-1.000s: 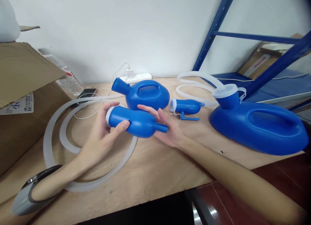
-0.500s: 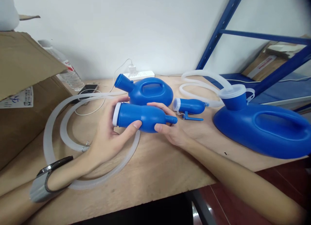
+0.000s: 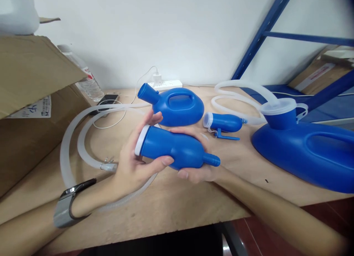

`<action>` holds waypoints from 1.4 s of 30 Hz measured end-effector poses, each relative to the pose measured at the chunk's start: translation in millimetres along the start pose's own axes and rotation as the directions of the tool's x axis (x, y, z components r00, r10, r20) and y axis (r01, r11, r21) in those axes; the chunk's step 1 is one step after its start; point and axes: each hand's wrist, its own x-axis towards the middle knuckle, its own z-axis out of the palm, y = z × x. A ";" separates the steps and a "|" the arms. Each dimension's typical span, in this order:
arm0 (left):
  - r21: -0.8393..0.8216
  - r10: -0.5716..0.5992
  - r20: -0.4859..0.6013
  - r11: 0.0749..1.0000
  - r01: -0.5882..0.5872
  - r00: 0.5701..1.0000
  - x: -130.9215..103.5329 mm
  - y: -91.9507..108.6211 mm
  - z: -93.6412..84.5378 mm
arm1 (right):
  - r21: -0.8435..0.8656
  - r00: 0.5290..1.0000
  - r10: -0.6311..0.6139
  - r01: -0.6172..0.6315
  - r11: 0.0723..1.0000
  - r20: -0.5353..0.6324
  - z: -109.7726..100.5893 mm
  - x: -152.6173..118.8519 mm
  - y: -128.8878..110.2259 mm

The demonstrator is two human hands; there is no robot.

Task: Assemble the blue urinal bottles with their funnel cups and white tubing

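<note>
Both my hands hold a blue plastic urinal funnel [image 3: 174, 147] above the table, with its white rim [image 3: 142, 139] at the left and a ribbed nozzle [image 3: 211, 159] pointing right and slightly down. My left hand [image 3: 135, 163] grips the rim end, thumb along the near side, some fingers raised behind. At the nozzle end, my right hand [image 3: 197, 173] wraps from beneath, thumb in front and fingers behind. Just beyond stands a blue urinal bottle [image 3: 182, 116] with an open neck and a handle. A clear hose [image 3: 66, 149] loops around my left forearm, a wire clamp [image 3: 107, 163] near its end.
At right, a larger-looking blue bottle [image 3: 290, 152] has a white lid [image 3: 278, 106] and hose, joined to another funnel [image 3: 226, 122]. Left are a cardboard box [image 3: 35, 75], water bottle [image 3: 88, 82] and phone [image 3: 109, 99]. A power strip [image 3: 166, 85] lies by the wall; blue shelving [image 3: 261, 38] stands right.
The funnel has come lower and nearer, its nozzle end now tilted down. My left fingers have lifted partly off its far side. The whole scene has shifted slightly right in view.
</note>
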 end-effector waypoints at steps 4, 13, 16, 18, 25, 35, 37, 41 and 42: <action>0.004 -0.016 0.069 1.000 0.016 0.997 -2.3 -6.2 -6.5 | -0.120 0.991 -0.129 0.131 0.984 0.020 -2.9 -0.7 2.7; 0.074 -0.164 0.077 0.985 0.158 0.983 -8.6 -11.9 -25.3 | -0.084 0.986 -0.138 0.146 0.986 0.095 -4.5 1.4 9.3; -0.023 -0.279 0.171 0.958 0.287 0.945 -8.2 -16.1 -29.5 | -0.031 0.950 -0.121 0.136 0.990 0.288 -0.9 2.2 10.1; -0.059 -0.305 0.207 0.945 0.323 0.930 -6.9 -17.4 -31.6 | 0.006 0.899 -0.164 0.177 0.984 0.405 5.0 3.0 13.2; -0.115 -0.419 0.120 0.894 0.432 0.900 -6.0 -8.7 -28.5 | -0.041 0.912 -0.151 0.180 0.983 0.382 18.8 -1.0 21.2; -0.157 -0.579 0.138 0.788 0.595 0.804 -3.5 1.7 -25.1 | -0.213 0.879 -0.102 0.223 0.951 0.465 18.5 -7.1 22.8; -0.104 -0.578 0.141 0.798 0.593 0.804 -0.1 5.5 -25.0 | -0.224 0.877 -0.123 0.251 0.942 0.465 18.7 -7.2 22.8; -0.034 -0.547 0.116 0.832 0.554 0.829 5.1 11.1 -21.2 | -0.187 0.868 -0.213 0.325 0.927 0.449 19.7 -6.9 20.8; -0.032 -0.535 0.110 0.840 0.541 0.838 5.8 12.4 -20.3 | -0.193 0.874 -0.201 0.312 0.930 0.443 20.0 -7.1 21.0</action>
